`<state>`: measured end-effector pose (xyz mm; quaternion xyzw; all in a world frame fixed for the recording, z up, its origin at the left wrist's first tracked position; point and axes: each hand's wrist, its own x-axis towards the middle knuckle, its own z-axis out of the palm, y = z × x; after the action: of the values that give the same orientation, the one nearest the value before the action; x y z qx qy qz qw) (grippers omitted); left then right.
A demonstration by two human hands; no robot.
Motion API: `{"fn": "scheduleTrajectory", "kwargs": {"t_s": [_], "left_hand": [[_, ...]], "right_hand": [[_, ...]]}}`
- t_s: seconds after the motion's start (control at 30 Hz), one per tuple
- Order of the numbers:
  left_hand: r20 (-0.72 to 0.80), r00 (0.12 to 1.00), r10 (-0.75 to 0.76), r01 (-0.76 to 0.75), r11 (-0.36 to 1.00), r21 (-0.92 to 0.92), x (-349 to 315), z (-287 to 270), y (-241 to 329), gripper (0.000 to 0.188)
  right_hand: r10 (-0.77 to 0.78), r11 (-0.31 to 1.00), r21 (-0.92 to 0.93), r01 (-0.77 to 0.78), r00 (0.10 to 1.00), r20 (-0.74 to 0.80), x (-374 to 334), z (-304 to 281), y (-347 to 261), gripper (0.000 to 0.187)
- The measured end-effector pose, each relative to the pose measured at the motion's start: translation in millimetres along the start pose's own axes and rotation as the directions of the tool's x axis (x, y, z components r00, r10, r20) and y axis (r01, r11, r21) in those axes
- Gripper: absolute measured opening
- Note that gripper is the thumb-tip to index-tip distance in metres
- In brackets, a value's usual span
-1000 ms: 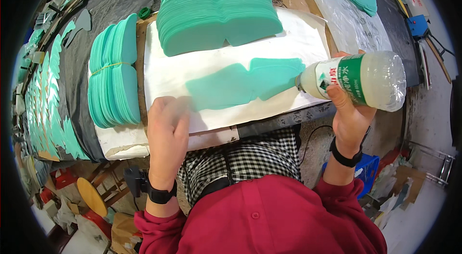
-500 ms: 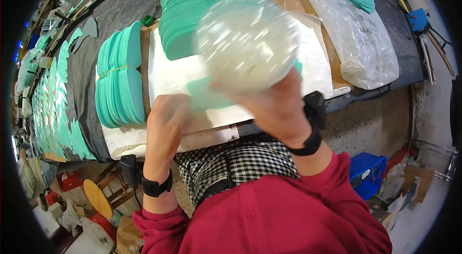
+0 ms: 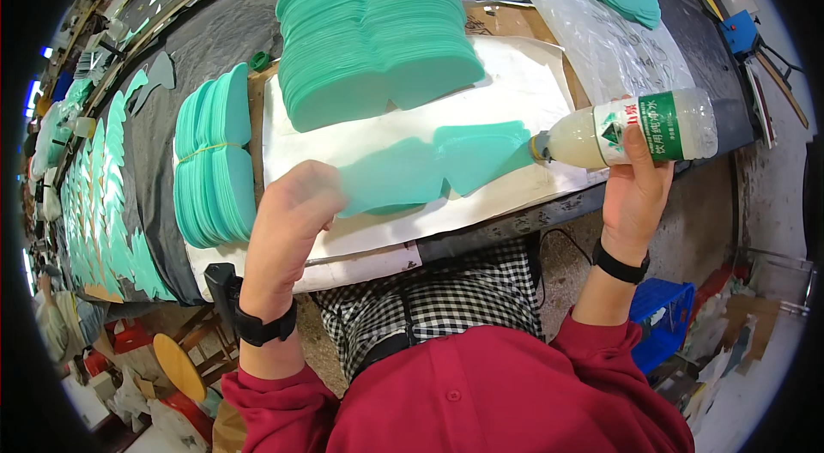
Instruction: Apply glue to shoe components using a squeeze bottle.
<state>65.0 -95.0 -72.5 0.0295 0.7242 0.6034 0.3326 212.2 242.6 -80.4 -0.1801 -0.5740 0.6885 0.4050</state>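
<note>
A flat teal cut-out piece point(image 3: 433, 168) lies on white paper point(image 3: 532, 84) at the table's front. My left hand point(image 3: 287, 217) presses down on its left end with the fingers bent. My right hand point(image 3: 637, 187) grips a clear plastic bottle point(image 3: 639, 130) with a green label and whitish liquid. The bottle lies sideways, its nozzle touching the piece's right end. A large fanned stack of the same teal pieces point(image 3: 378, 24) rests just behind it.
A banded bundle of teal pieces point(image 3: 213, 166) stands on edge to the left. More teal pieces point(image 3: 94, 196) line the far left of the black table. A clear plastic bag point(image 3: 601, 24) holding a few pieces lies at the back right. A blue crate point(image 3: 661, 324) is on the floor.
The bottle was lifted up close to the camera half a second ago. It is now back down on its side with the nozzle at the piece's right end. My left hand stayed put.
</note>
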Motion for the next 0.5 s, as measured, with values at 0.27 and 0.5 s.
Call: {"fn": "scheduleTrajectory", "kwargs": {"t_s": [0.27, 0.5], "left_hand": [[-0.053, 0.986, 0.157, -0.162, 0.981, -0.108, -4, 7, 36, 0.008], [0.032, 0.729, 0.684, -0.631, 0.652, 0.420, 1, -17, -12, 0.024]], "right_hand": [[-0.025, 0.997, 0.076, 0.035, 0.992, -0.120, 14, -33, -8, 0.046], [-0.056, 0.994, 0.082, 0.067, 0.990, -0.131, 10, -15, -26, 0.045]]}}
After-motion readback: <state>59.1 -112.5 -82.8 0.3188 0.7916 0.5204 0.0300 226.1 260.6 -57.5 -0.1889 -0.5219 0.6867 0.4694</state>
